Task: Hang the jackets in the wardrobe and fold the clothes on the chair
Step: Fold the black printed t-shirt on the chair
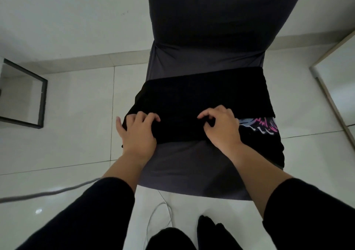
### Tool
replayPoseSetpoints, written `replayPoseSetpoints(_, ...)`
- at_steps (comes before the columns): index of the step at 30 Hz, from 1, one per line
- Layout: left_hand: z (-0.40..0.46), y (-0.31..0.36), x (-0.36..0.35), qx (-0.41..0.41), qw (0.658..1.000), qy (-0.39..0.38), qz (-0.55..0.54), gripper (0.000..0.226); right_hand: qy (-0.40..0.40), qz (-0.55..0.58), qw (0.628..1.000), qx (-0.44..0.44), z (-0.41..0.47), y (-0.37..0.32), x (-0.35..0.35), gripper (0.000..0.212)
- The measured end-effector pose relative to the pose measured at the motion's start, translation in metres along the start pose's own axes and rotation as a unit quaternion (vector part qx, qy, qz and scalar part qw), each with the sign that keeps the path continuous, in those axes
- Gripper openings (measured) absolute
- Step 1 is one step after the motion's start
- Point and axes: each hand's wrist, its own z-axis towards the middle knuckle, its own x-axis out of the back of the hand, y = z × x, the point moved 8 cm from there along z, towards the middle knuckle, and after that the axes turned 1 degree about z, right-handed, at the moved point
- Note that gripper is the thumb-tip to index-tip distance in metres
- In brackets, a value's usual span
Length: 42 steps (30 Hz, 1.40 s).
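A black garment (pixel 199 96) lies folded across the seat of a chair with a dark grey cover (pixel 184 165). My left hand (pixel 137 132) grips the garment's near left edge, thumb out over the side and fingers curled on top. My right hand (pixel 221 128) pinches the near edge further right with curled fingers. Under the black cloth at the right, a dark garment with a pink, blue and white print (pixel 259 126) shows and hangs over the seat's right side.
The chair's tall back (pixel 221 19) stands against a white wall. A black-framed glass piece (pixel 25 96) sits on the floor at left, a pale wooden frame (pixel 334 99) at right. A grey cable (pixel 48 192) and a thin white cord (pixel 159 211) cross the tiled floor near my feet.
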Motion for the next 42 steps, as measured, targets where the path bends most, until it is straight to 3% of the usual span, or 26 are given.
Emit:
replayPoseSetpoints(5,-0.010,0.028,0.007,0.038,0.999,0.032,0.018,0.046,0.039,-0.074,0.996,0.002,-0.022,0.018,0.015,0.038)
replayPoseSetpoints(12,-0.022,0.145,-0.010,-0.205,0.978,0.034,0.023,0.030,0.092,-0.180,0.979,-0.010,-0.058,0.076,0.055,0.032)
replayPoseSetpoints(18,-0.033,0.222,-0.044,-0.291,0.955,-0.024,0.048,0.029,0.138,-0.219,0.961,-0.100,-0.076,0.132,0.084,0.034)
replayPoseSetpoints(22,-0.023,0.233,-0.046,-0.269,0.958,0.035,0.090,0.023,0.112,-0.120,0.959,-0.232,-0.085,0.176,0.100,0.023)
replayPoseSetpoints(25,-0.011,0.232,-0.039,-0.266,0.957,0.085,0.085,0.020,0.149,-0.048,0.946,-0.283,-0.076,0.193,0.117,0.022)
replayPoseSetpoints(29,0.008,0.239,-0.020,-0.264,0.956,0.115,0.048,0.019,0.208,0.007,0.941,-0.267,-0.040,0.184,0.149,0.031)
replayPoseSetpoints(34,0.045,0.242,-0.003,-0.193,0.973,0.122,0.030,0.023,0.219,0.025,0.956,-0.192,0.019,0.164,0.173,0.032)
replayPoseSetpoints(38,0.067,0.224,-0.019,-0.131,0.986,0.092,0.046,0.028,0.167,0.083,0.973,-0.135,0.060,0.158,0.142,0.028)
replayPoseSetpoints(42,0.081,0.205,-0.060,-0.081,0.991,-0.026,0.099,0.033,0.042,0.132,0.983,-0.119,0.070,0.158,0.078,0.047)
